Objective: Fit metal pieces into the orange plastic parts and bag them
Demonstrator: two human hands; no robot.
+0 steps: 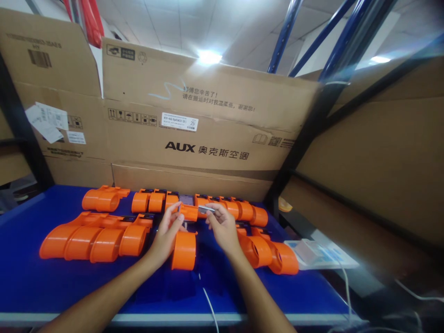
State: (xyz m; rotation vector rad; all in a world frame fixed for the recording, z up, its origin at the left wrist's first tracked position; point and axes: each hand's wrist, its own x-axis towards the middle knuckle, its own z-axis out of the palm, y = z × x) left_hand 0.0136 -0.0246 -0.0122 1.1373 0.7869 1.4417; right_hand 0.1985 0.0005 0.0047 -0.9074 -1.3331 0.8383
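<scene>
Over the middle of the table, my left hand [169, 229] is closed around the block end of an orange plastic part [189, 212]. Just below sits a wide orange ring [184, 250]; whether it belongs to the held part I cannot tell. My right hand [222, 226] pinches a small flat silver-grey piece [206, 209] between thumb and fingers. Its left end meets the right edge of the orange part. Behind my hands lies a dark rectangular device with a screen [186, 200], partly covered.
Rows of orange ringed parts stand left [106, 244] and right [282, 258] on the blue table [145, 296]. A large cardboard panel [194, 171] closes off the back. A white cable [209, 303] runs over the front edge. A pale tray [333, 259] sits at right beside a dark frame post [294, 143].
</scene>
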